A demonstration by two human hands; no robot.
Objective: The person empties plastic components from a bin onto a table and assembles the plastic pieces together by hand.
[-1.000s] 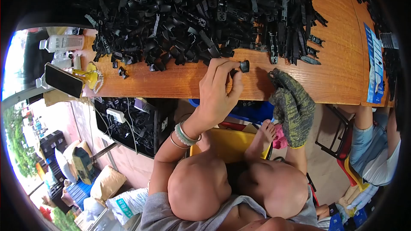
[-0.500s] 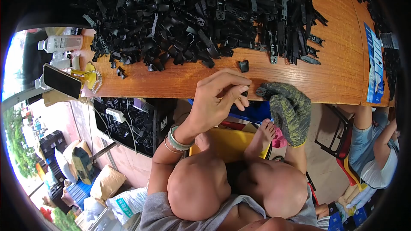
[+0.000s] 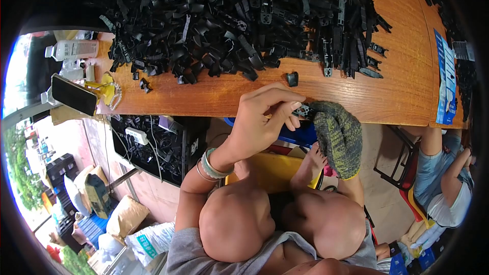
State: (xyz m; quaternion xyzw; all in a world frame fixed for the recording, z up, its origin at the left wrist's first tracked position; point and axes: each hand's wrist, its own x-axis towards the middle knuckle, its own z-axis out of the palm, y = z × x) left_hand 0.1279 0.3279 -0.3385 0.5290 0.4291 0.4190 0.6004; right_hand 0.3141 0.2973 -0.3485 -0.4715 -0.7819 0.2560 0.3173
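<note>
My left hand [image 3: 260,119], bare with a bracelet [image 3: 211,165] on the wrist, pinches thumb against fingers over my lap, in front of the table edge. What it pinches is mostly hidden now; a small black piece showed there earlier. My right hand [image 3: 338,137] wears a grey-and-yellow knitted glove and is closed around a black plastic part [image 3: 304,111] with small holes in its end. That end meets the left fingertips. Just beyond the hands, a single small black plastic piece [image 3: 292,79] lies on the wooden table [image 3: 229,97].
A large heap of black plastic parts [image 3: 224,25] covers the table's far side. At left stand a phone [image 3: 74,94] on a yellow holder [image 3: 108,90] and a bottle [image 3: 76,50]. A blue-and-white packet [image 3: 445,81] lies at right. Another person [image 3: 448,183] sits beyond it.
My hands have come together: the gloved hand moved left and the bare hand slightly right. The end of the black plastic part now touches the left fingertips, where a gap was before.
</note>
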